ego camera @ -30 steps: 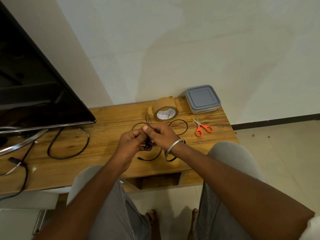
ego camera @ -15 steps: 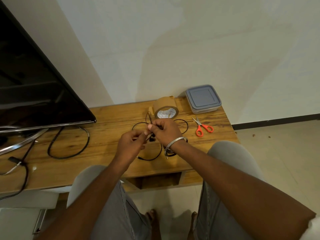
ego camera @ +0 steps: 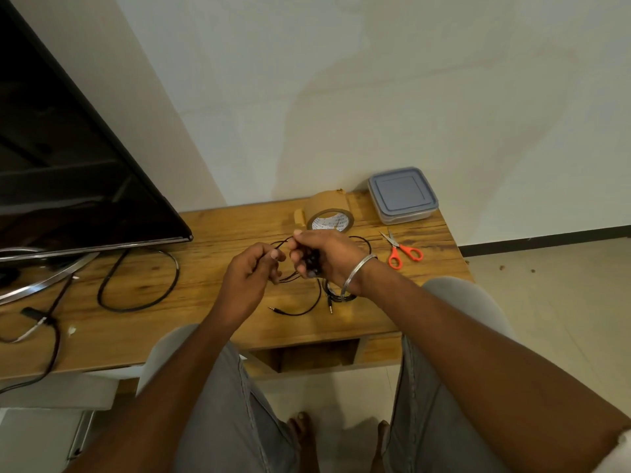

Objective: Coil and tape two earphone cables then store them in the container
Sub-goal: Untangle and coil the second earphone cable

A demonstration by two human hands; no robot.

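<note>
Over the counter [ego camera: 211,312], the left hand [ego camera: 247,274] pinches the earphone cable [ego camera: 300,314] with curled fingers [ego camera: 271,256]; the right hand [ego camera: 329,254] grips its earbuds [ego camera: 312,262].

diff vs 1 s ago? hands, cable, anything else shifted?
The left hand and right hand, pinched together before, have drawn apart: the left toward the person, the right toward the tape roll. The earphone cable now spans between them, and both still grip it. Tape roll, scissors, closed container and second cable stayed put.
</note>
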